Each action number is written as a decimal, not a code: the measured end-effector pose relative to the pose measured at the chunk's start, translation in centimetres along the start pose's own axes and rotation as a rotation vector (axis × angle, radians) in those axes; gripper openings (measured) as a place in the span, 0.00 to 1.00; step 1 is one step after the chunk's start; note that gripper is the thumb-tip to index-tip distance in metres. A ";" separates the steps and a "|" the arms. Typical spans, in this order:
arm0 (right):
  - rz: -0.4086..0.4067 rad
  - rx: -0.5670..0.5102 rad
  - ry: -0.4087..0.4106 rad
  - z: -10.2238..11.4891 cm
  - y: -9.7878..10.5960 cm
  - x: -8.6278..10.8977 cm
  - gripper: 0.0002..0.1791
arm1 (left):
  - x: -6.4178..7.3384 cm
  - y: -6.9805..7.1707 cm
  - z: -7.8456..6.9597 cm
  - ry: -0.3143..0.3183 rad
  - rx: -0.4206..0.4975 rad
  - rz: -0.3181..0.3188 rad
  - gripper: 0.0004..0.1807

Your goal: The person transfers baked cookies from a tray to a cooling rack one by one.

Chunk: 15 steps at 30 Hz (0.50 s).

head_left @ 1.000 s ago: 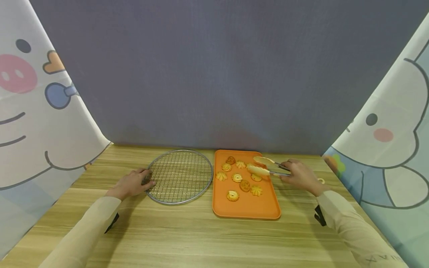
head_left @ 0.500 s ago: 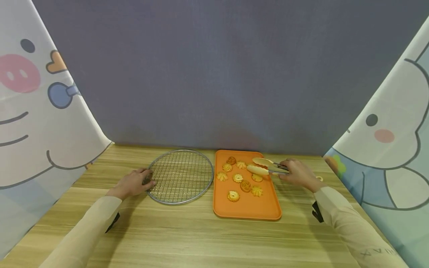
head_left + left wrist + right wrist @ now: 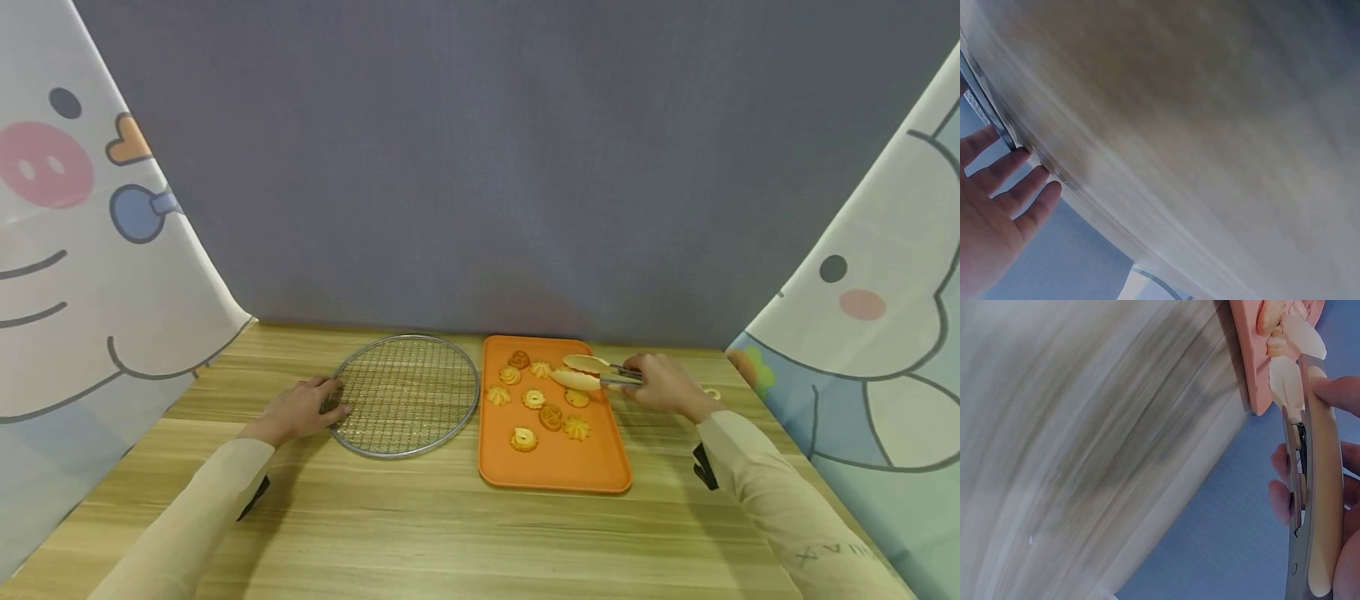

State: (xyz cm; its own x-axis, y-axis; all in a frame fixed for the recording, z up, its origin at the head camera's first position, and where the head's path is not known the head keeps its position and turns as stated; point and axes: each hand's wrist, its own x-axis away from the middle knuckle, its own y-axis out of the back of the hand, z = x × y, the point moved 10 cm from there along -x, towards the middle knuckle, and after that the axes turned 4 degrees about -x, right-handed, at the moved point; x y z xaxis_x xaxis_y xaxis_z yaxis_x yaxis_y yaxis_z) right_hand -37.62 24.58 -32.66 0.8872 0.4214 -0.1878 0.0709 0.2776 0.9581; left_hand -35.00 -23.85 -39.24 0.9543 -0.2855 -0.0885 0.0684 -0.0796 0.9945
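Note:
My right hand [image 3: 663,385] grips a pair of tongs [image 3: 576,380] with cream tips and metal arms. In the right wrist view, the thumb lies along the cream handle [image 3: 1325,487] and fingertips show on the other side. The tips are spread apart over the right part of an orange tray [image 3: 555,468], close to a round cookie [image 3: 577,398]. My left hand [image 3: 296,412] rests at the left rim of a round wire rack [image 3: 405,396]. Its fingers are fairly straight in the left wrist view, fingertips right at the rim [image 3: 988,103].
Several cookies lie on the tray, among them a brown one [image 3: 519,359], a ring-shaped one [image 3: 524,439] and a star-shaped one [image 3: 577,428]. Rack and tray sit side by side on a wooden table [image 3: 420,533]. A grey cloth wall [image 3: 480,167] stands behind.
My right hand has drifted slightly left with the tongs, whose tips stay spread over the tray. The view has shifted a little. My left hand keeps its place at the rack's rim.

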 end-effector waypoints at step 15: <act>0.012 0.002 -0.028 -0.6 -0.4 -0.2 0.14 | -0.1 0.0 0.0 -0.002 -0.004 -0.012 0.31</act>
State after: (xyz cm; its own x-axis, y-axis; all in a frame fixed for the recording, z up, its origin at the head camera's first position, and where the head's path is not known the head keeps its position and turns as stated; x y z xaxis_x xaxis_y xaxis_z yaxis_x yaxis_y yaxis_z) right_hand -38.10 24.89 -33.13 0.9006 0.4000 -0.1698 0.0610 0.2705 0.9608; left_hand -35.06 -23.83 -39.28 0.9528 -0.2863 -0.1005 0.0809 -0.0796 0.9935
